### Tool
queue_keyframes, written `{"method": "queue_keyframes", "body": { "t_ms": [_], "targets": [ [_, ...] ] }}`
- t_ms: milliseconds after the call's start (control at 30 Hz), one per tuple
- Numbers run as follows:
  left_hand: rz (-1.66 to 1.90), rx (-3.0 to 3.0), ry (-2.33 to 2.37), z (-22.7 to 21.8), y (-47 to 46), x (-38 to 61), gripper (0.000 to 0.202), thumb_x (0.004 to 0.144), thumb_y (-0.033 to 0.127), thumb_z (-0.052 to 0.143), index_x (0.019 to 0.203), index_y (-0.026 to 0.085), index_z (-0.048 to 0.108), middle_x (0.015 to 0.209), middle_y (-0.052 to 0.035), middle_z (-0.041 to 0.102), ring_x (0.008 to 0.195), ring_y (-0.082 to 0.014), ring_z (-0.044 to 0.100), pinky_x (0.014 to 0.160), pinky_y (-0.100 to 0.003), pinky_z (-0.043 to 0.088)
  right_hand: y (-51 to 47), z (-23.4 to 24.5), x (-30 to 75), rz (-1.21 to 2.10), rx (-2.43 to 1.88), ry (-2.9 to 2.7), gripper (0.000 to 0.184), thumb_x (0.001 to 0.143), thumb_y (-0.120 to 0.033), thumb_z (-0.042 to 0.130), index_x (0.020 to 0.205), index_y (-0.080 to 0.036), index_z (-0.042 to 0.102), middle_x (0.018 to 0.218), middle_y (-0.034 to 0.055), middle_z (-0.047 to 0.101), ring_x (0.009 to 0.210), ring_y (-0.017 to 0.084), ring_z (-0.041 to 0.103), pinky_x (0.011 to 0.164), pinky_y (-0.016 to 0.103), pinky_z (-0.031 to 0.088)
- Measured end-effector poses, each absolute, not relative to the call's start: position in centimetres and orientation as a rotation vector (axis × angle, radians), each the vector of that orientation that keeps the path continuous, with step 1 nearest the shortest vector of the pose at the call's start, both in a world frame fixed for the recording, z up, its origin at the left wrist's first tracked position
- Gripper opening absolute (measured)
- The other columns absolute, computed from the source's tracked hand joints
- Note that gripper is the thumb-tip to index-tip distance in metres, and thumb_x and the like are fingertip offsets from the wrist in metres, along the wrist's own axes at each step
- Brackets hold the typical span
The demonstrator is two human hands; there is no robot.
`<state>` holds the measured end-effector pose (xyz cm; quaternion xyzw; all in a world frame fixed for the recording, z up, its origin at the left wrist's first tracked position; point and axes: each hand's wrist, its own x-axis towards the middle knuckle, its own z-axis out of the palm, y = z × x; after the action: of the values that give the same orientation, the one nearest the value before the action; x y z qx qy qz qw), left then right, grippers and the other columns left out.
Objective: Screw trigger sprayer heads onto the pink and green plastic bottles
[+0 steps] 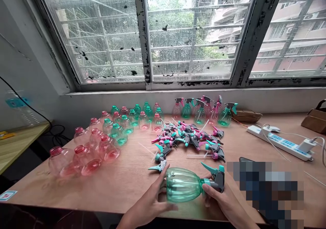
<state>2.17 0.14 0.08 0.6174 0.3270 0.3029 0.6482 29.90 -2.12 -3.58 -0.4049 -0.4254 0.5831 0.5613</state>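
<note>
A clear green spray bottle [183, 185] lies sideways between my hands above the front of the table, its grey-and-teal trigger head [218, 179] pointing right. My left hand [152, 199] is closed around the bottle's base, with the thumb along the far side and fingers below. At the neck, my right hand [219, 199] pinches the teal collar where the head meets the bottle; some of its fingers are hidden underneath. Just beyond my left thumb rests a loose teal trigger piece [159, 167]. Behind the bottle spreads a pile of pink, teal and grey trigger heads [188, 135] with thin tubes.
Several headless pink bottles [88, 163] and green bottles [119, 134] stand at the left and back left. Bottles with heads fitted, such as a green one [225, 116], line the back. A power strip [280, 142] and a blurred dark device [270, 188] lie at right.
</note>
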Motion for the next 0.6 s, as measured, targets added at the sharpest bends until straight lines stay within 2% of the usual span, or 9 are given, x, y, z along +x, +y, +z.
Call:
{"method": "queue_keyframes", "body": {
  "t_ms": [167,333,400,500,600],
  "targets": [
    [0.685,1.410,0.731,0.00,-0.16,2.00,0.120,0.083,0.028,0.088,0.166,0.042,0.003,0.168,-0.0074,0.042,0.155,-0.0334,0.039,0.128,-0.052,0.031,-2.27,-3.58,29.99,1.380,-0.961,-1.005,0.043,0.080,-0.050,0.090,0.095,-0.020,0.063,0.059,-0.0007,0.077,0.048,0.015,0.066,0.050,0.026,0.053],
    [0.674,1.397,0.736,-0.42,0.13,1.78,0.122,0.076,0.032,0.094,0.167,0.038,0.013,0.171,-0.0082,0.037,0.155,-0.0360,0.037,0.130,-0.053,0.025,-2.23,-3.28,30.02,1.386,-0.958,-1.006,0.043,0.080,-0.051,0.090,0.095,-0.021,0.063,0.058,-0.0012,0.076,0.046,0.015,0.065,0.049,0.025,0.052],
    [0.668,1.389,0.727,-0.53,0.22,1.71,0.118,0.078,0.038,0.092,0.167,0.036,0.016,0.171,-0.0086,0.038,0.156,-0.0360,0.036,0.131,-0.053,0.024,-2.18,-3.14,30.03,1.392,-0.958,-1.002,0.044,0.078,-0.052,0.091,0.094,-0.021,0.063,0.058,-0.0007,0.077,0.046,0.015,0.065,0.049,0.026,0.052],
    [0.652,1.379,0.709,-0.42,0.25,1.67,0.113,0.083,0.044,0.087,0.168,0.036,0.012,0.169,-0.0094,0.040,0.157,-0.0360,0.035,0.130,-0.054,0.026,-2.12,-3.05,29.99,1.399,-0.961,-0.988,0.045,0.077,-0.052,0.092,0.094,-0.021,0.063,0.058,-0.0002,0.077,0.045,0.016,0.066,0.048,0.026,0.051],
    [0.646,1.393,0.701,-0.11,0.16,1.65,0.116,0.085,0.037,0.087,0.167,0.040,0.004,0.169,-0.0072,0.041,0.159,-0.0345,0.031,0.130,-0.051,0.027,-2.12,-3.18,29.95,1.398,-0.961,-0.969,0.045,0.078,-0.053,0.091,0.094,-0.021,0.063,0.059,-0.0006,0.077,0.045,0.015,0.066,0.048,0.025,0.051]
  ]
}}
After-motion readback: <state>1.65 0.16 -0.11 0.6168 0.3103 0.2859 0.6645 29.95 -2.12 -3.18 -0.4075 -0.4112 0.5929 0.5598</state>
